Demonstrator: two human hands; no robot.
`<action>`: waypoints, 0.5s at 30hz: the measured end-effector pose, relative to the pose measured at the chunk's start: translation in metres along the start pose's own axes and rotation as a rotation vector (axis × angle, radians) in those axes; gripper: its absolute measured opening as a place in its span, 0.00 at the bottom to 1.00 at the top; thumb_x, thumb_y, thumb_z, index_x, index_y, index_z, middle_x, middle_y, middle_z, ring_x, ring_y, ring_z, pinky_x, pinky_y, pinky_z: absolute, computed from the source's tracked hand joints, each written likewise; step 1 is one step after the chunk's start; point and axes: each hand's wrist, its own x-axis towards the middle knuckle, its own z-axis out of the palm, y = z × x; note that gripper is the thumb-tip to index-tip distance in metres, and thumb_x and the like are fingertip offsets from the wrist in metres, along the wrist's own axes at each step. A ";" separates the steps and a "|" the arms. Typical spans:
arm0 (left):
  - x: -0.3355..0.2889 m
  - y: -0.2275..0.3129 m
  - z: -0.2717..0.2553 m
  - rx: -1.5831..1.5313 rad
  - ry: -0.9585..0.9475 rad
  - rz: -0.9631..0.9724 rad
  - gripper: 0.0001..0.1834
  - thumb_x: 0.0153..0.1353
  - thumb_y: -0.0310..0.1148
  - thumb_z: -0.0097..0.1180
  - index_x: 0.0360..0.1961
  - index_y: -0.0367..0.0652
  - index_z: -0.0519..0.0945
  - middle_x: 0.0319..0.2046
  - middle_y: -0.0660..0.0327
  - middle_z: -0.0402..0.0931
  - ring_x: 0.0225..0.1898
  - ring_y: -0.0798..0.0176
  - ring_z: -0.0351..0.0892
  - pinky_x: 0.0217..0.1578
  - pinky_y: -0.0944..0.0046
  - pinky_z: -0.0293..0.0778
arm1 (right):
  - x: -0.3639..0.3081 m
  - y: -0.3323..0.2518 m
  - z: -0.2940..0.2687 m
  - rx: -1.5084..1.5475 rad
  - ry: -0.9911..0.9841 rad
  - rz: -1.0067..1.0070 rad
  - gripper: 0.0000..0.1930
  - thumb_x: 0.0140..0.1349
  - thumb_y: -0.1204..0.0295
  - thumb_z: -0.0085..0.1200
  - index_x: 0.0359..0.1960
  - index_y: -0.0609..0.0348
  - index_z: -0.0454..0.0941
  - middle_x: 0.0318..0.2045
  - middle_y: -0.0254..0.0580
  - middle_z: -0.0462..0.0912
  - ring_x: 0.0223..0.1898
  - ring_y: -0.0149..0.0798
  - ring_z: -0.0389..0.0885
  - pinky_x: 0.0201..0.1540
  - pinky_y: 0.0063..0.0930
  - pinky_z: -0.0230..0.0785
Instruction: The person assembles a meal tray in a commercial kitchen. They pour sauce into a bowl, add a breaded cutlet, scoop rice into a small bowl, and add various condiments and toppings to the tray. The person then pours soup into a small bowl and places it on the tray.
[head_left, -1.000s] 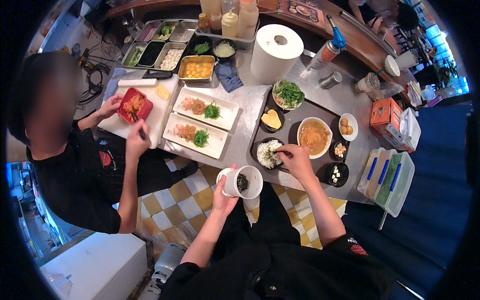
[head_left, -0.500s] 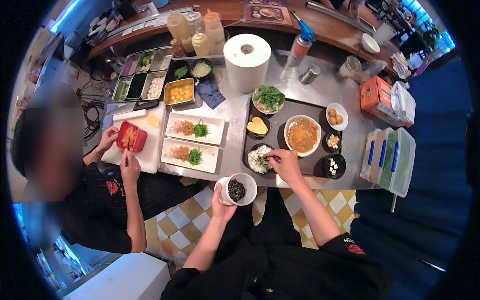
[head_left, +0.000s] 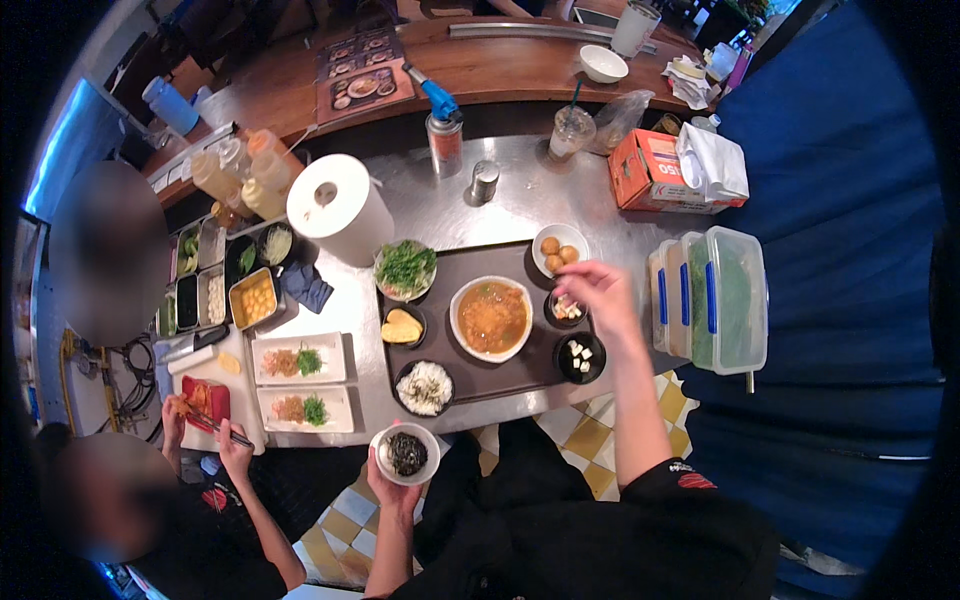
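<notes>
Your right hand (head_left: 603,295) has shifted from the dark-flecked rice (head_left: 424,388), just below centre, to above the diced food (head_left: 568,313), right of centre, leaving the rice untouched; whether it pinches anything cannot be told. Your left hand (head_left: 393,491) grips the white tub (head_left: 434,453) of dark shreds (head_left: 408,454), lower centre.

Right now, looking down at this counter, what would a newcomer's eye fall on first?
Probably the big white paper roll standing on the steel counter, beyond the tray and to its left. Next might come the orange-brown soupy dish near the tray's middle. Then the left hand, holding a white tub of dark shreds by the counter's near edge.
</notes>
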 end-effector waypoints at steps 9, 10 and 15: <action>0.002 -0.035 0.058 0.082 -0.016 0.022 0.38 0.71 0.58 0.41 0.70 0.38 0.66 0.63 0.43 0.72 0.64 0.46 0.73 0.66 0.47 0.68 | 0.105 0.040 -0.067 -0.947 -0.080 -0.129 0.06 0.56 0.81 0.59 0.34 0.65 0.87 0.26 0.51 0.87 0.29 0.41 0.88 0.38 0.31 0.80; 0.005 -0.039 0.060 0.084 -0.008 0.018 0.38 0.71 0.58 0.41 0.70 0.38 0.65 0.63 0.43 0.72 0.64 0.46 0.73 0.66 0.47 0.68 | 0.107 0.042 -0.068 -1.003 -0.098 -0.102 0.06 0.55 0.81 0.60 0.34 0.67 0.86 0.27 0.49 0.88 0.29 0.39 0.89 0.38 0.29 0.81; 0.014 -0.052 0.074 -0.035 0.073 0.016 0.36 0.71 0.54 0.43 0.68 0.35 0.67 0.59 0.40 0.75 0.61 0.42 0.75 0.63 0.48 0.73 | 0.123 0.052 -0.062 -1.045 -0.115 -0.126 0.08 0.55 0.81 0.62 0.37 0.65 0.87 0.28 0.52 0.88 0.32 0.43 0.89 0.41 0.31 0.80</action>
